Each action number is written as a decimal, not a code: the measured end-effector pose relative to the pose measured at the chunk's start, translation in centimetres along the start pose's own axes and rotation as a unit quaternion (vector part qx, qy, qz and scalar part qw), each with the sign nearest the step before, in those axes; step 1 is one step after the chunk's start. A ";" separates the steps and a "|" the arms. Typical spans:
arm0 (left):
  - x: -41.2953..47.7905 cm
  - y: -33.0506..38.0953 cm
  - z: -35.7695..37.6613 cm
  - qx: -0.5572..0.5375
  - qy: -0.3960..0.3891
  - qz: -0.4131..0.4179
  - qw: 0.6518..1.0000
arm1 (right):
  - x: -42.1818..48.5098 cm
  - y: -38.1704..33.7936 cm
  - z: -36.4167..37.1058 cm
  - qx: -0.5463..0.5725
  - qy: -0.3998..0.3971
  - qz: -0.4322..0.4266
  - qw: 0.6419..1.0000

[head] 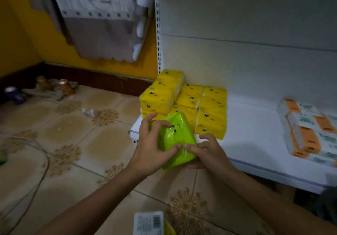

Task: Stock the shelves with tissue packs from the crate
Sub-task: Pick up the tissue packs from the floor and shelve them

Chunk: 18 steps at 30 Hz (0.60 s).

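Left grip [151,149], right grip [209,154] holding green pack [177,134], lettering blurred

Place: small shop, dimly lit.
Shelving: white metal shelf [255,143] with slotted upright [158,33], just beyond the fingers [150,118].
Stock: yellow tissue packs [211,114] stacked behind the fingers; orange-white packs [306,134] well right.

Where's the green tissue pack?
The green pack is mid head view, in the left hand and right hand, near the yellow packs at the shelf's left end.
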<state>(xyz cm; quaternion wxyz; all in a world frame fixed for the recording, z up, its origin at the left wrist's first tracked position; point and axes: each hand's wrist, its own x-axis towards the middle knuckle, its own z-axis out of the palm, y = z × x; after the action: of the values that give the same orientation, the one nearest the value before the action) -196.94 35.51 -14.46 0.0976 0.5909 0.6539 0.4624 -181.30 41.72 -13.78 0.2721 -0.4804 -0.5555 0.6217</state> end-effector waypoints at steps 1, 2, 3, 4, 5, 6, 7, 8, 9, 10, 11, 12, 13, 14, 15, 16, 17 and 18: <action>0.3 0.7 -0.7 0.010 0.009 0.025 1.000 | 0.0 -0.9 0.4 0.002 -0.013 0.006 1.000; 0.7 1.5 -1.3 0.023 0.016 0.052 0.998 | 0.0 -1.6 0.7 0.010 -0.026 0.007 1.000; 1.2 2.3 -1.8 0.038 0.021 0.080 0.996 | -0.1 -2.2 0.9 0.027 -0.038 0.007 0.999; 1.8 3.0 -2.1 0.052 0.026 0.102 0.993 | -0.3 -2.9 1.0 0.048 -0.043 0.008 0.998; 2.4 3.7 -2.3 0.063 0.032 0.118 0.991 | -0.5 -3.6 0.8 0.069 -0.039 0.006 0.997; 3.2 4.3 -2.6 0.075 0.036 0.125 0.989 | -0.6 -4.4 0.6 0.090 -0.032 -0.001 0.995; 4.1 4.8 -2.7 0.084 0.033 0.126 0.988 | -0.7 -5.4 0.2 0.099 -0.020 -0.010 0.995; 4.8 5.3 -2.6 0.091 0.023 0.118 0.989 | -0.7 -6.4 -0.2 0.097 -0.002 -0.016 0.995; 5.3 5.9 -2.5 0.091 0.003 0.093 0.991 | -0.8 -7.4 -0.7 0.088 0.015 -0.028 0.996; 5.7 6.6 -2.3 0.081 -0.024 0.059 0.995 | -1.0 -8.4 -1.1 0.084 0.028 -0.046 0.995; 6.0 7.2 -2.1 0.070 -0.051 0.032 0.996 | -1.3 -9.4 -1.5 0.084 0.030 -0.070 0.994; 6.2 7.9 -1.9 0.061 -0.060 0.023 0.996 | -1.8 -10.2 -1.7 0.085 0.025 -0.085 0.992; 6.5 8.5 -1.8 0.053 -0.053 0.022 0.997 | -2.4 -11.0 -1.8 0.080 0.008 -0.097 0.992; 6.8 9.1 -2.0 0.039 -0.035 0.025 0.998 | -3.2 -11.7 -1.9 0.074 -0.013 -0.107 0.991; 7.2 9.8 -2.4 0.024 -0.014 0.033 0.999 | -3.8 -12.3 -2.0 0.061 -0.035 -0.124 0.990; 7.6 10.4 -3.2 0.009 0.004 0.047 0.999 | -4.4 -13.0 -2.1 0.049 -0.046 -0.140 0.988; 8.2 10.9 -4.1 -0.001 0.017 0.074 0.997 | -4.8 -13.7 -2.5 0.022 -0.041 -0.170 0.984; 8.8 11.3 -5.2 0.000 0.022 0.106 0.994 | -4.9 -14.4 -3.0 -0.014 -0.012 -0.209 0.978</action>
<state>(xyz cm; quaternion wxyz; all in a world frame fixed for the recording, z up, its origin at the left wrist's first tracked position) -195.20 39.15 0.21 0.0333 0.6467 0.5892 0.4832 -179.50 42.09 1.67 0.3827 -0.3501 -0.6555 0.5488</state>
